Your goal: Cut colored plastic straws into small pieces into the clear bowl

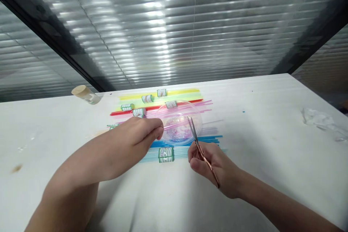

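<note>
My left hand (pixel 146 129) is closed, pinching a thin pink plastic straw (pixel 174 126) that sticks out to the right; whether it is one or more I cannot tell. Below its free end, a clear round plastic bowl (pixel 201 119) holds small pinkish cut pieces. A pair of scissors (pixel 200 149) with copper-coloured handles is gripped in my right hand (pixel 214 163). Its blades point up beside the bowl's right side, slightly apart, with nothing visible between them. The bowl overlaps several bundles of long coloured straws, including red (pixel 122 112) and dark blue (pixel 213 139).
Yellow straws (pixel 187 91) lie at the back and pale blue straws (pixel 185 152) nearest me, with printed paper bands (pixel 166 154). A tan-lidded jar (pixel 86 95) is at the back left. Crumpled clear plastic (pixel 320 119) lies at right. Blinds (pixel 179 36) rise behind the white table (pixel 272 145).
</note>
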`<action>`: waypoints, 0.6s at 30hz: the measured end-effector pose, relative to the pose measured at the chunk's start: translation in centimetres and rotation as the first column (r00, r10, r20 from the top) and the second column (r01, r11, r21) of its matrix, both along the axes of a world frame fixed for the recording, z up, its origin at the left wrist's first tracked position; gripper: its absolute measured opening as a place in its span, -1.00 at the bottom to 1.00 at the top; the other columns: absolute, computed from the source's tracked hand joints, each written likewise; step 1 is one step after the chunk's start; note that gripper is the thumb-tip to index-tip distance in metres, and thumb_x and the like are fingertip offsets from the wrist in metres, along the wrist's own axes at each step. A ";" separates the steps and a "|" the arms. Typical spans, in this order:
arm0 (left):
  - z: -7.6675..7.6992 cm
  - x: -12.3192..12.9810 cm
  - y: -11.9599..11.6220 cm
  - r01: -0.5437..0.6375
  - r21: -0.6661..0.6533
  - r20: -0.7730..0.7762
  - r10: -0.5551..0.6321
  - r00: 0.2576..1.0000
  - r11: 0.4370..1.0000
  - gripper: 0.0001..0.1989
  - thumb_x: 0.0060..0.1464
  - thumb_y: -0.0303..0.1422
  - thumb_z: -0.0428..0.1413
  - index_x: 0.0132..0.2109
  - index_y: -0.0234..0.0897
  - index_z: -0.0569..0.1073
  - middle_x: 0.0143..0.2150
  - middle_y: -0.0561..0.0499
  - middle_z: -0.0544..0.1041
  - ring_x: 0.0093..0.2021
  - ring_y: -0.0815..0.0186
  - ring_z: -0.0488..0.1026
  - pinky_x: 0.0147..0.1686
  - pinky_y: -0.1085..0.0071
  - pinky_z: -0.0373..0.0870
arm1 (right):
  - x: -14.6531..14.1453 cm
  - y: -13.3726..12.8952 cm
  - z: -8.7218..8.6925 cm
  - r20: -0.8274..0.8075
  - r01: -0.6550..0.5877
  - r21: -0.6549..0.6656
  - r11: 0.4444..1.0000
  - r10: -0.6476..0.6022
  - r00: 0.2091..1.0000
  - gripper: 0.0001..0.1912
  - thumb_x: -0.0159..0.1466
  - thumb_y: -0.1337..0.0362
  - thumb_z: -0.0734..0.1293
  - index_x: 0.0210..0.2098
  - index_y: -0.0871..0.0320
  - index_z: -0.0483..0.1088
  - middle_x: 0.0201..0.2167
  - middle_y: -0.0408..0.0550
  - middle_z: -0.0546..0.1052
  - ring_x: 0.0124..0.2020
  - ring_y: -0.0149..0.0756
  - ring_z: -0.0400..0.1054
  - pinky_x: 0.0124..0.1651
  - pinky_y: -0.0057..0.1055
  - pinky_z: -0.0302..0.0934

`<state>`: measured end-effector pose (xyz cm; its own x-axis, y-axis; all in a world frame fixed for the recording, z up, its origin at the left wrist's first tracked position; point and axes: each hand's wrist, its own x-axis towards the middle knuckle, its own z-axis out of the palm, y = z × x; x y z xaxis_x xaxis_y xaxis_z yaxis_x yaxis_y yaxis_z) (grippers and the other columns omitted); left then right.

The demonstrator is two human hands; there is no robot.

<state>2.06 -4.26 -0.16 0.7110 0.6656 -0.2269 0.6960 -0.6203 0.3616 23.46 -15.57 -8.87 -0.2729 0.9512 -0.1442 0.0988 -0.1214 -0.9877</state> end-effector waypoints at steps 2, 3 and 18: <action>-0.2 0.2 -0.3 -0.005 0.006 -0.013 0.005 1.000 1.000 -0.69 0.28 -0.16 -0.13 -0.26 -0.17 0.44 -0.33 0.03 0.48 -0.34 0.27 0.37 -0.35 0.37 0.30 | -0.2 0.0 -0.1 0.003 -0.013 -0.018 1.000 0.014 1.000 -0.47 0.24 -0.24 0.25 -0.42 0.12 0.21 -0.58 -0.26 0.12 -0.54 -0.41 -0.06 -0.50 -0.44 -0.11; -0.3 0.3 -0.5 -0.010 0.006 -0.020 0.010 1.000 1.000 -0.69 0.28 -0.16 -0.13 -0.26 -0.16 0.44 -0.33 0.03 0.48 -0.35 0.27 0.37 -0.37 0.37 0.29 | -0.2 0.1 -0.1 0.002 -0.010 -0.023 1.000 0.010 1.000 -0.47 0.24 -0.25 0.24 -0.42 0.12 0.21 -0.58 -0.26 0.12 -0.54 -0.41 -0.06 -0.50 -0.44 -0.11; -0.6 1.0 -1.2 0.004 -0.039 -0.118 -0.009 0.993 0.999 -0.67 0.29 -0.21 -0.19 -0.36 -0.19 0.34 -0.37 0.07 0.46 -0.39 0.31 0.35 -0.45 0.40 0.21 | 0.1 0.3 -0.1 0.031 0.037 -0.112 0.993 -0.034 0.999 -0.43 0.21 -0.29 0.24 -0.48 0.11 0.17 -0.56 -0.24 0.10 -0.53 -0.41 -0.08 -0.53 -0.46 -0.13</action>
<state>3.09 -5.48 -0.80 0.6821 0.6500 -0.3350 0.7312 -0.6122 0.3011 23.53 -15.28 -9.01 -0.2335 0.9374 -0.2584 0.1205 -0.2358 -0.9643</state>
